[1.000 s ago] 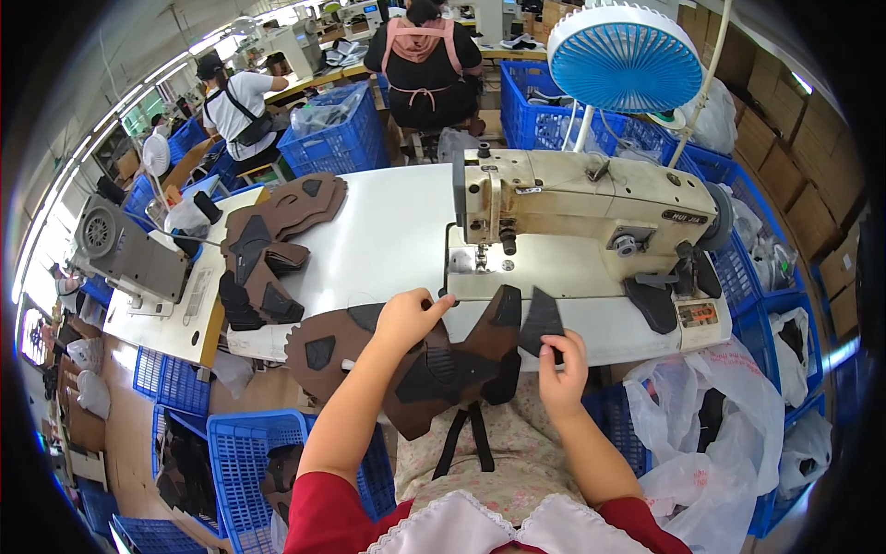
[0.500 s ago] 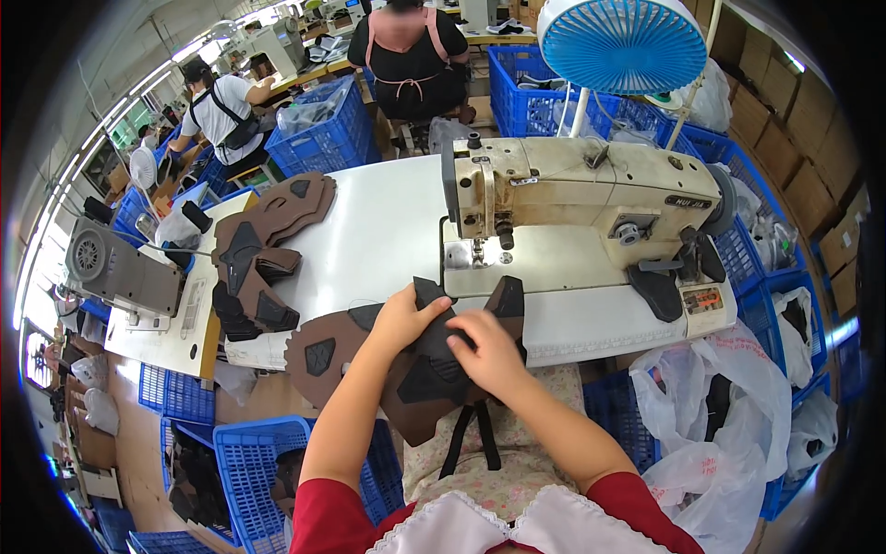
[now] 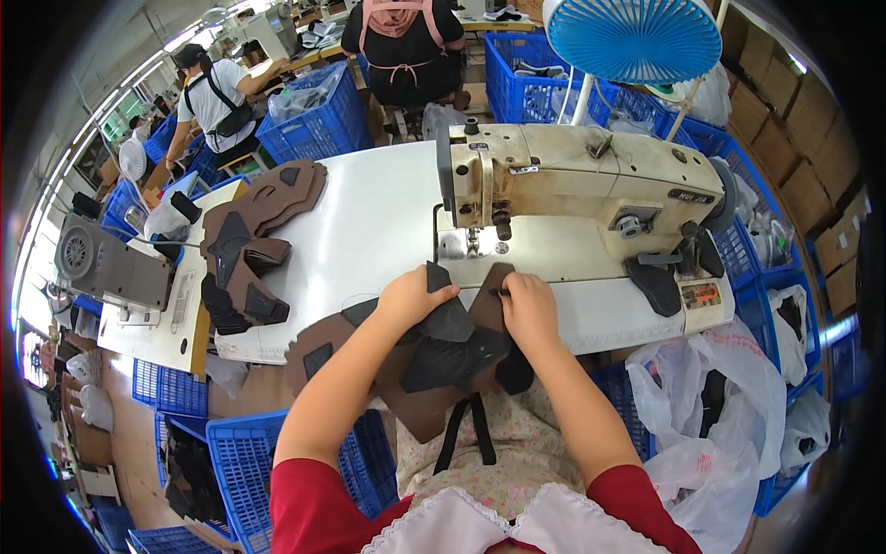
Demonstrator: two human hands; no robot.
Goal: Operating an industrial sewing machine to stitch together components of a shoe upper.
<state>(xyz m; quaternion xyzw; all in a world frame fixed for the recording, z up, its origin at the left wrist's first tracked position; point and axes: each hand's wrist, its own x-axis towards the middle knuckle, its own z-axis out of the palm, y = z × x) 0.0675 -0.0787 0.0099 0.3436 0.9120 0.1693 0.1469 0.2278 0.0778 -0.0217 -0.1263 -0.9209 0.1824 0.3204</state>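
A brown shoe upper piece [image 3: 420, 403] with black patches lies across the table's front edge and hangs over my lap. My left hand [image 3: 408, 300] is closed on a black flap [image 3: 448, 323] of it, thumb on top. Farther right, my right hand [image 3: 531, 316] pinches the edge of a brown strip of the same piece. Below that hand a black end part [image 3: 514, 374] hangs down. Just beyond both hands stands the sewing machine [image 3: 572, 175], its needle area [image 3: 472, 243] apart from the piece.
A stack of similar brown and black pieces [image 3: 277, 198] lies on the left of the white table [image 3: 369, 198]. Blue crates [image 3: 245, 462] stand lower left. Plastic bags [image 3: 711, 443] hang at right. A blue fan [image 3: 632, 42] rises behind the machine. Two people sit farther back.
My right hand has moved right and away from me, off the black patch to the strip's edge. The strip now shows brown where its black end stood. The whole view has shifted slightly.
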